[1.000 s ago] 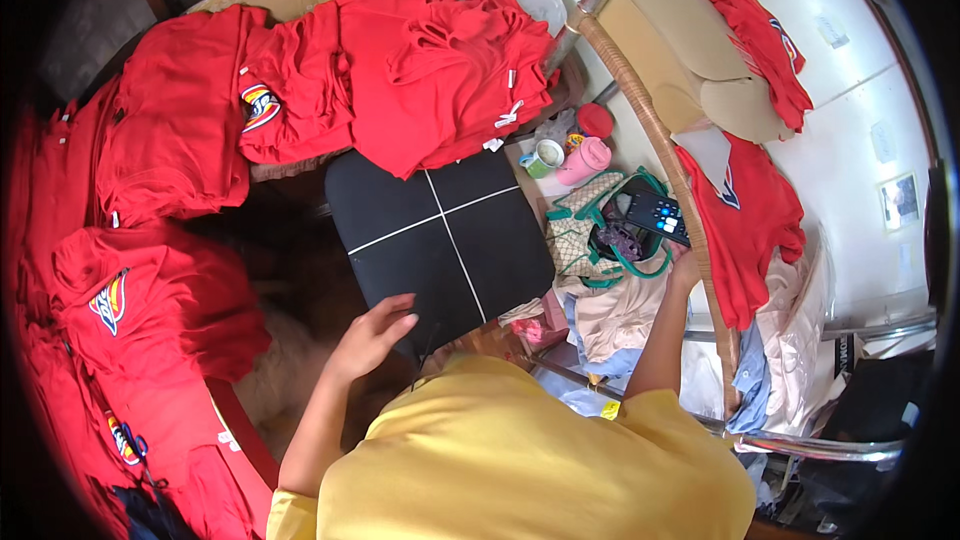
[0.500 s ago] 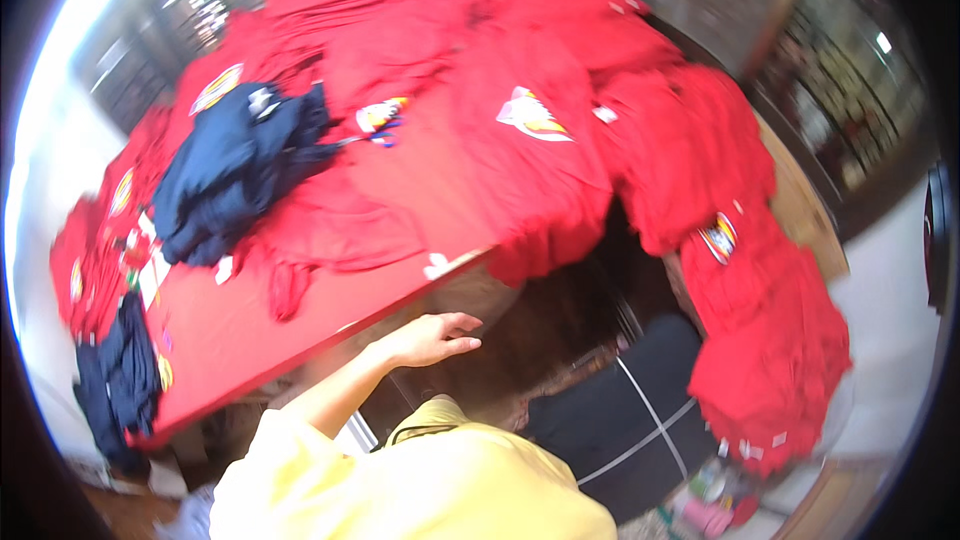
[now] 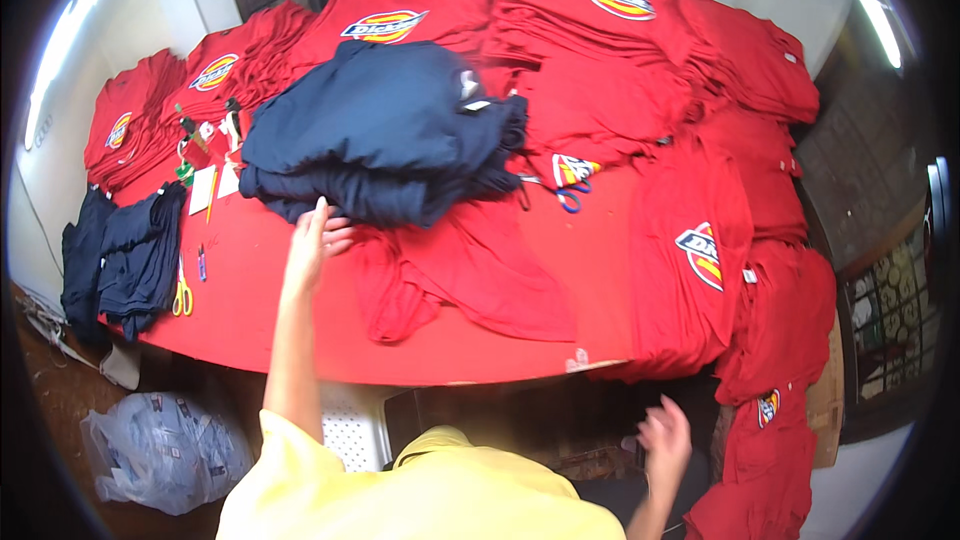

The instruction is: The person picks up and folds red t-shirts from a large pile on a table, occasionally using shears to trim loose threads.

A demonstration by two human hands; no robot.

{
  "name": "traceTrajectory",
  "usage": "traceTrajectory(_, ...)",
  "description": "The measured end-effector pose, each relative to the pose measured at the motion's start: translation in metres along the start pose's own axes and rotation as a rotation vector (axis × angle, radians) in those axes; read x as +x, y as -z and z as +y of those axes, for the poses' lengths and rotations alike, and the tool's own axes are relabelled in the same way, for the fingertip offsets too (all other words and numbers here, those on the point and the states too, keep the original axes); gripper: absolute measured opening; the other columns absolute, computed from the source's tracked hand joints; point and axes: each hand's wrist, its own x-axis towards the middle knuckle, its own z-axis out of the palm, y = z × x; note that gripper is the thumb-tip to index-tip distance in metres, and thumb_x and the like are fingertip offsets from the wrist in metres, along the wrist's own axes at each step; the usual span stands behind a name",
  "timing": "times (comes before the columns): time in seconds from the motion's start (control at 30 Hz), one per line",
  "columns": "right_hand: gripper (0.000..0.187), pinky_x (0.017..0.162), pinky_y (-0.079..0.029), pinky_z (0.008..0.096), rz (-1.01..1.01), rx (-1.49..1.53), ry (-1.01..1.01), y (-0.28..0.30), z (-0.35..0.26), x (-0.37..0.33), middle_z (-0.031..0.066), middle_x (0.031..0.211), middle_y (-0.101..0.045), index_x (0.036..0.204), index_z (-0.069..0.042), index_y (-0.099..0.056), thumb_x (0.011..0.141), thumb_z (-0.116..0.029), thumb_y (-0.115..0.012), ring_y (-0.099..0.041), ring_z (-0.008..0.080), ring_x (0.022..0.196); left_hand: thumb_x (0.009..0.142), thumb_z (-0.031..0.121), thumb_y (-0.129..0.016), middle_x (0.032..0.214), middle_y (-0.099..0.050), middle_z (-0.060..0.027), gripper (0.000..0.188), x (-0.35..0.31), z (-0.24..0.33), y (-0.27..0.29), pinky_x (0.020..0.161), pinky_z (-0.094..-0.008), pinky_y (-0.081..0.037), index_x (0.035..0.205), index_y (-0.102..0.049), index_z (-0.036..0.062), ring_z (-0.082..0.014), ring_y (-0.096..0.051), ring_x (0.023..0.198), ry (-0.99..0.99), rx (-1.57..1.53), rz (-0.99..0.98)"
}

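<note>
A stack of folded navy shirts point(image 3: 360, 120) lies on the red-covered table point(image 3: 260, 330). My left hand point(image 3: 322, 233) is at the stack's near lower edge, fingers apart; whether it touches the cloth I cannot tell. Just right of that hand, a loose red shirt point(image 3: 470, 280) lies crumpled, partly under the navy stack. Off the table's front edge, at the lower right, my right hand point(image 3: 665, 437) hangs with loosely spread fingers and nothing in it. Scissors with blue handles point(image 3: 568, 200) rest right of the navy stack, partly covered by red cloth.
Piles of red shirts point(image 3: 590, 30) with printed badges line the table's back and right side. At the left are smaller navy garments point(image 3: 135, 250), yellow-handled scissors point(image 3: 182, 292), a small blue pen-like item point(image 3: 201, 265) and white paper point(image 3: 203, 190). A filled plastic bag point(image 3: 165, 450) sits on the floor.
The view has swung left. My left hand has gone from in front of the table's edge up to the navy stack, and my right hand has come into view.
</note>
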Motion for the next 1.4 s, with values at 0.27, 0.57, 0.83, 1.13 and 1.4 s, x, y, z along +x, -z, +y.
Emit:
traceTrajectory(0.27,0.117,0.107,-0.032,0.0583,-0.373,-0.266,1.321,-0.390,-0.154,0.099,0.0294,0.153,0.005,0.152,-0.013,-0.012,0.062,-0.031,-0.086,-0.014,0.0586,0.135,0.097,0.045,-0.050,0.118,-0.060,-0.0153,0.055,0.068,0.019,-0.015,0.088,-0.0443,-0.051,0.127,-0.046,-0.0006,-0.0254,-0.065,0.098,0.130,-0.384,-0.119)
traceTrajectory(0.57,0.043,0.083,-0.050,0.0349,-0.265,0.069,1.136,-0.476,-0.309,0.163,0.0142,0.103,-0.067,0.112,-0.004,-0.062,0.072,-0.003,-0.075,-0.065,0.0253,0.093,0.096,0.032,-0.051,0.114,-0.060,-0.0094,0.032,0.103,0.088,-0.020,0.095,-0.0365,-0.042,0.114,-0.054,0.0050,-0.0209,-0.054,0.112,-0.239,-0.284,-0.216)
traceTrajectory(0.83,0.050,0.089,-0.047,0.0368,-0.464,0.145,1.303,-0.408,-0.214,0.124,0.0150,0.108,-0.061,0.109,-0.003,-0.061,0.062,0.009,-0.072,-0.060,0.0299,0.103,0.100,0.043,-0.038,0.146,-0.041,-0.0083,0.056,0.191,-0.065,0.006,0.112,-0.0408,-0.032,0.139,-0.041,0.0037,-0.0291,-0.040,0.133,-0.335,-1.351,-0.691)
traceTrajectory(1.13,0.047,0.076,-0.049,0.0408,-0.447,0.080,1.261,-0.301,-0.160,0.089,0.0146,0.100,-0.062,0.104,-0.007,-0.064,0.060,0.002,-0.078,-0.061,0.0329,0.095,0.100,0.043,-0.037,0.147,-0.040,-0.0089,0.056,0.134,-0.068,-0.024,0.112,-0.0412,-0.032,0.140,-0.039,0.0038,-0.0292,-0.039,0.133,0.141,-0.996,-0.232)
traceTrajectory(1.4,0.066,0.103,-0.038,0.0417,-0.674,0.185,0.989,-0.238,-0.093,0.077,0.0169,0.141,-0.039,0.135,-0.012,-0.045,0.075,-0.007,-0.072,-0.041,0.0333,0.129,0.100,0.043,-0.036,0.148,-0.038,-0.0094,0.057,0.086,-0.045,-0.009,0.112,-0.0416,-0.031,0.141,-0.038,0.0040,-0.0293,-0.038,0.133,0.150,-0.837,-0.178)
